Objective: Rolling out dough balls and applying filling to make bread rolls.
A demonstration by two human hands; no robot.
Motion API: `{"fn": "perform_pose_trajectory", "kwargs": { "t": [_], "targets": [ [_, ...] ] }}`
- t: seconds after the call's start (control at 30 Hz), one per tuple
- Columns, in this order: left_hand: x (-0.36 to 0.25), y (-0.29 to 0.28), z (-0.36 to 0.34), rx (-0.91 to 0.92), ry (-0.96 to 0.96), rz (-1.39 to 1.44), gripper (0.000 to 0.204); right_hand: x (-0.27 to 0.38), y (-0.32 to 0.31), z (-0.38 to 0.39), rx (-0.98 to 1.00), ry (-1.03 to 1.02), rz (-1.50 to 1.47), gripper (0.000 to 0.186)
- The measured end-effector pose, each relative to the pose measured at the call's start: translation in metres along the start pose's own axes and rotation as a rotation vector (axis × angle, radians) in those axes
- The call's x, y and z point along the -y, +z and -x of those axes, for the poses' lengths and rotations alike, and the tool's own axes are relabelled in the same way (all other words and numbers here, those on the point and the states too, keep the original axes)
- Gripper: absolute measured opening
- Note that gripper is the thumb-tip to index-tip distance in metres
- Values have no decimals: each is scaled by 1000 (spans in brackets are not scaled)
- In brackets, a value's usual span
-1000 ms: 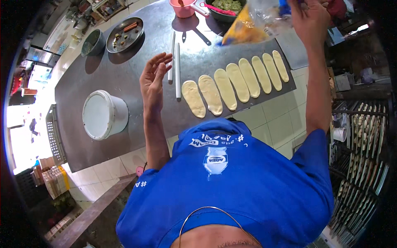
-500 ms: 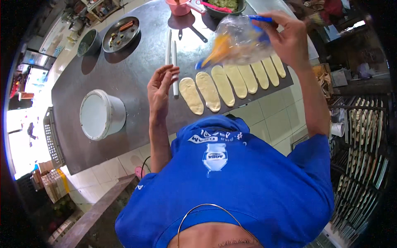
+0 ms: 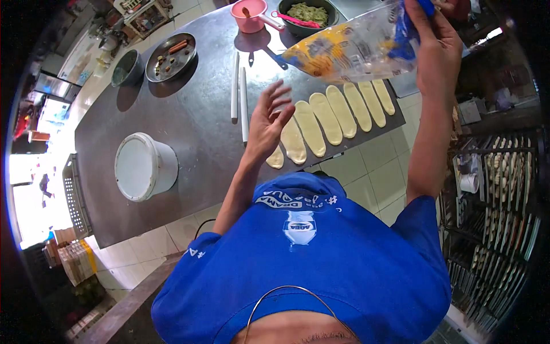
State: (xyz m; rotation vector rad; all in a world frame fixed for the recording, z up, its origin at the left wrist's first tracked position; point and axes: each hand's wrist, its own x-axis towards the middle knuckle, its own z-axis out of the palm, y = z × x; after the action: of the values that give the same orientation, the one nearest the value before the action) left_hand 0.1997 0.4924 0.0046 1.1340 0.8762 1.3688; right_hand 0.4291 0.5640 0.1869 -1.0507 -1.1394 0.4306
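Note:
My right hand (image 3: 440, 53) is closed on the blue end of a clear plastic bag (image 3: 358, 53) with yellow and blue patches. The bag is stretched out sideways above the far side of the table; I cannot make out its contents. Below it, several flat, oval dough strips (image 3: 311, 128) lie side by side along the table's near edge. My left hand (image 3: 268, 121) is raised over the leftmost strips with fingers apart, holding nothing, and partly hides them. Two thin white rods (image 3: 243, 106) lie just left of that hand.
A lidded white bucket (image 3: 146, 166) stands on the metal table (image 3: 103, 149) at left. Farther back are a dark bowl (image 3: 127, 69), a round metal tray (image 3: 171, 56) with small pieces, a pink saucepan (image 3: 249, 16) and a bowl of greenish filling (image 3: 307, 14). A tray rack (image 3: 498, 223) stands at right.
My right hand has moved right and a little away with the bag, which now hangs longer and flatter. My left hand has shifted right, from the white rods to over the leftmost dough strips.

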Motion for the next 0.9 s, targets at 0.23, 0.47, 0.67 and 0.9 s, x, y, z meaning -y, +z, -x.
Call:
{"fn": "perform_pose_trajectory", "kwargs": {
  "t": [0.23,0.47,0.67,0.9],
  "targets": [
    [-26,20,-41,85,166,157,27,3,-13,-2,12,366,-120,17],
    [-96,-4,-35,10,487,-75,8,-15,-40,19,4,266,-387,23],
    [-80,-18,-50,69,507,-243,19,-40,-27,59,168,-30,21,22],
    [-64,-25,-64,-112,316,-219,16,-48,-18,63,77,24,49,22]
  ]
}}
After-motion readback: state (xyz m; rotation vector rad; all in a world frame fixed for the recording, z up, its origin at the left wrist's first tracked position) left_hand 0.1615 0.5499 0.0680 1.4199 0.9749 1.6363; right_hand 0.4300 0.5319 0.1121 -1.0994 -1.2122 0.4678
